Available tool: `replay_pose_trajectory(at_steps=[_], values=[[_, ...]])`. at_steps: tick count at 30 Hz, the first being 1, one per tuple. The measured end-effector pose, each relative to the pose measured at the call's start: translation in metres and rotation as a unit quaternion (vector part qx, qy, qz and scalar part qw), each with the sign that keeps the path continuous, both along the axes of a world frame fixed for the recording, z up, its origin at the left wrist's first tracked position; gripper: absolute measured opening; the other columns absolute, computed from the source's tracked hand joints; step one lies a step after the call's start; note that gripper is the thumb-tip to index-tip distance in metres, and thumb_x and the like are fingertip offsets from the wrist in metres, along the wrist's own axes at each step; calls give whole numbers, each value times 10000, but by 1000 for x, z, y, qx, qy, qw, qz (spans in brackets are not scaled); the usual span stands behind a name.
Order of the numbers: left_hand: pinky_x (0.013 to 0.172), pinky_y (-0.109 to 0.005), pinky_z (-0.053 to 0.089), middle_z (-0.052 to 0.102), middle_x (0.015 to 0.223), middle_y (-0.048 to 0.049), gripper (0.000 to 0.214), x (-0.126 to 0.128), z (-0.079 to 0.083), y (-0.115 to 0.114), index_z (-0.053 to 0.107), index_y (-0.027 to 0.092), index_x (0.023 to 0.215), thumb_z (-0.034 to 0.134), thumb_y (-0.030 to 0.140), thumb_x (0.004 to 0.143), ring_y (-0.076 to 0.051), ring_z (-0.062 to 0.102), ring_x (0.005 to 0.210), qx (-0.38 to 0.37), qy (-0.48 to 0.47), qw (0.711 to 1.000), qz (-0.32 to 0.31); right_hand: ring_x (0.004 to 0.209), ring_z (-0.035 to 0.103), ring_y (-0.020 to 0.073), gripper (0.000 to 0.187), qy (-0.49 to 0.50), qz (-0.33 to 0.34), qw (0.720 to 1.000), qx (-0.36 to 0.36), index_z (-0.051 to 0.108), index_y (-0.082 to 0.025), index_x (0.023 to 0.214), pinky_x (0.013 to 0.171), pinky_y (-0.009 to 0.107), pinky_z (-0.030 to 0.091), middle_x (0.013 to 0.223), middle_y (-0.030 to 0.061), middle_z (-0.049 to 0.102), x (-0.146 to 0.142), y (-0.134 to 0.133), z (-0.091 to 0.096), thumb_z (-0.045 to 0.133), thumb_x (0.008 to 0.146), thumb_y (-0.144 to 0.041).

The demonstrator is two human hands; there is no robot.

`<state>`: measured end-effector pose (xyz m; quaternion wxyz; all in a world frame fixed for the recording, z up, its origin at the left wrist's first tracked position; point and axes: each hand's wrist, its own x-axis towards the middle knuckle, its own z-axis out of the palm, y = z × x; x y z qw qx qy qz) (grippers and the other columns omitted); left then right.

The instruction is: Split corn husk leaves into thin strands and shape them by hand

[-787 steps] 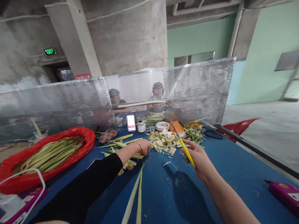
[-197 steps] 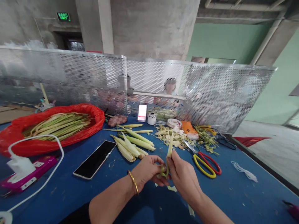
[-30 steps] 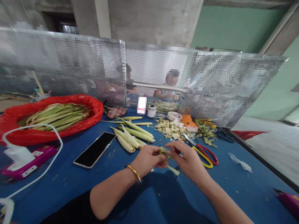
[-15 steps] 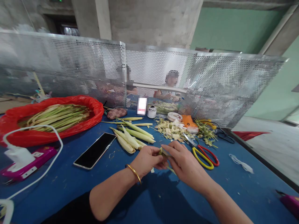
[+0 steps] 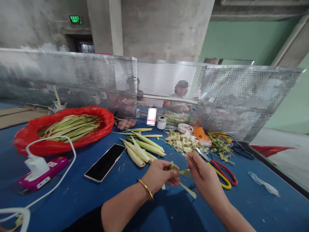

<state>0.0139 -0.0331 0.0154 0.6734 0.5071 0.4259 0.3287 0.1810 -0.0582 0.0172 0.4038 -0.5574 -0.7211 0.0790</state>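
My left hand (image 5: 160, 174) is closed around a small bundle of green leaf strips (image 5: 184, 173), knotted or folded at its top; I cannot tell which. One loose strip end (image 5: 189, 190) sticks out below towards the right. My right hand (image 5: 205, 174) is a short way off to the right, its thumb and fingers pinched together. A strip runs from the left hand to its fingers, where the end is hidden. Just beyond my left hand lie several pale green leaf husks (image 5: 147, 145). Scissors (image 5: 220, 172) with red and yellow handles lie beside my right hand.
A red plastic bag (image 5: 106, 124) of long strips lies at left, near a purple power strip (image 5: 40, 177) with a white cable. A black phone (image 5: 106, 162), trimmings (image 5: 180, 141), tape roll (image 5: 185, 128), orange packet (image 5: 201, 135) and white string (image 5: 264, 183) lie around. Perforated metal screens (image 5: 166, 77) stand behind.
My right hand has drawn away from my left to the right, so the strips between them show. The left hand still grips the bundle. The whole view has shifted slightly.
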Motion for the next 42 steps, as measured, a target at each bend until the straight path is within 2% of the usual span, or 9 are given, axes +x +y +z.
replay_pose_trajectory(at_steps=[3, 7, 12, 15, 18, 21, 25, 29, 42], values=[[568, -232, 504, 679, 588, 10, 207, 0, -1, 0, 642, 138, 793, 631, 224, 605, -132, 649, 543, 1, -5, 1000, -3, 744, 612, 181, 301, 66, 24, 997, -20, 620, -210, 1049, 649, 246, 473, 815, 42, 649, -2, 1, -1, 378, 942, -354], [562, -230, 495, 682, 602, 11, 238, 0, -4, -2, 644, 142, 809, 633, 237, 591, -134, 651, 551, 5, -10, 1000, -9, 931, 637, 223, 335, 131, 49, 989, -45, 704, -206, 1005, 788, 285, 496, 958, 73, 694, -6, -1, 0, 456, 909, -409], [565, -240, 489, 681, 606, 5, 259, 1, -7, -1, 641, 145, 807, 658, 248, 570, -142, 652, 558, 0, -5, 1000, -13, 629, 610, 188, 399, 173, 53, 981, -68, 729, -181, 962, 529, 252, 467, 650, 31, 624, -7, -2, 0, 462, 902, -473], [576, -252, 489, 675, 606, 4, 303, 1, -4, 0, 642, 141, 815, 688, 308, 567, -149, 649, 565, 2, -3, 1000, -12, 516, 533, 150, 324, 176, 66, 978, -88, 699, -172, 942, 468, 237, 425, 599, 5, 582, -7, 1, -1, 513, 874, -428], [599, -252, 487, 674, 622, 9, 286, 1, -1, -1, 646, 144, 788, 688, 322, 569, -146, 646, 584, 8, 1, 1000, -17, 512, 523, 133, 211, 173, 68, 979, -78, 627, -187, 954, 497, 232, 442, 634, -13, 578, -6, 2, -3, 534, 868, -356], [602, -251, 481, 671, 622, 15, 269, 0, 1, -2, 649, 152, 778, 676, 306, 560, -147, 644, 590, 6, 5, 1000, -18, 554, 551, 138, 123, 107, 57, 991, -60, 609, -215, 909, 534, 230, 444, 638, -22, 578, -3, 0, -2, 524, 886, -301], [604, -256, 481, 667, 630, 9, 255, -1, 1, -2, 654, 148, 758, 665, 315, 565, -151, 644, 597, 13, 14, 1000, -20, 674, 585, 158, 170, -10, 57, 998, 7, 632, -228, 836, 634, 257, 435, 751, 7, 647, -2, -2, 0, 484, 918, -247], [630, -265, 492, 672, 650, 5, 217, -1, 0, -2, 647, 148, 720, 662, 321, 590, -152, 645, 612, 22, 10, 999, -29, 752, 582, 173, 193, -67, 51, 994, 70, 619, -219, 767, 732, 306, 399, 789, 19, 627, -4, -1, 1, 493, 912, -197], [624, -264, 484, 654, 615, 19, 133, -1, -5, -2, 645, 158, 682, 608, 277, 635, -157, 615, 617, 87, 22, 994, -55, 681, 578, 169, 195, 71, 67, 995, 1, 604, -202, 670, 644, 279, 437, 712, 16, 610, -6, 5, -10, 552, 859, -197]])
